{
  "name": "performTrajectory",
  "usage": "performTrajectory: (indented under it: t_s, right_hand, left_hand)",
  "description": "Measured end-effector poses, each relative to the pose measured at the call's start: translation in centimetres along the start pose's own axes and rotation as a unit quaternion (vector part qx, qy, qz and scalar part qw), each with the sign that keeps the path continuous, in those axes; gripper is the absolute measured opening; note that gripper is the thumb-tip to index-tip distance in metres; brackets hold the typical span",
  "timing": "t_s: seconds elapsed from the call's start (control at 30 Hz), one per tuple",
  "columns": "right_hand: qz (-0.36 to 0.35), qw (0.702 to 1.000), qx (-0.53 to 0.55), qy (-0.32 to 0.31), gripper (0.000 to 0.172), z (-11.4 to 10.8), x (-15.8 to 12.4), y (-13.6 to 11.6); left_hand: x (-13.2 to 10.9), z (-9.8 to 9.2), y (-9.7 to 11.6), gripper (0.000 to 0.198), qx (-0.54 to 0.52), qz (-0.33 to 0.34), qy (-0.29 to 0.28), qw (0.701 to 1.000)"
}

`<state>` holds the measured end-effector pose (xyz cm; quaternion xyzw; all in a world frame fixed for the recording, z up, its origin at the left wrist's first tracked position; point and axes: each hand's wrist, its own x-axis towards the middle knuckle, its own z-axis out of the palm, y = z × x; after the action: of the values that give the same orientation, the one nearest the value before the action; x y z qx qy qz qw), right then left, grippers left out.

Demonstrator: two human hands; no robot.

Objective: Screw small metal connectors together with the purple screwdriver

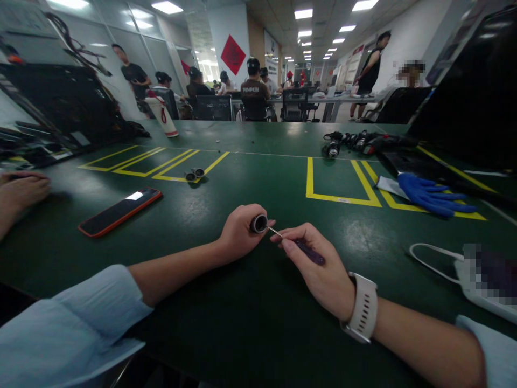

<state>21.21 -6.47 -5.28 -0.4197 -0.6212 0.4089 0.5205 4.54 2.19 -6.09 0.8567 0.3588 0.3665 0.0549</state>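
Note:
My left hand (240,229) is closed round a small dark cylindrical part (259,223), whose round open end faces me. In my right hand (317,269) is a screwdriver with a dark purple handle (310,252), gripped between thumb and fingers. Its thin metal shaft (275,231) points left, with the tip at the rim of the cylindrical part; whether it touches or enters the part I cannot tell. Both hands are above the green table (242,183). Two similar small round metal parts (194,174) lie farther back, left of centre.
A phone in an orange case (121,212) lies at left, near another person's hand (22,194). Blue gloves (434,194), black cabled devices (355,142) and a white-cased device (484,280) are at right. A paper cup (162,116) stands at the back. Yellow tape marks the tabletop.

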Motion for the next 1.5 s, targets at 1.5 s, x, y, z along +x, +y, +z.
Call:
performTrajectory:
  t_s: [1.5]
  right_hand:
    - [0.001,1.0,-0.006,-0.01,0.006,-0.54,0.05,0.06]
  left_hand:
    - [0.49,-0.71,-0.75,0.016,-0.123,-0.02,-0.133,0.983]
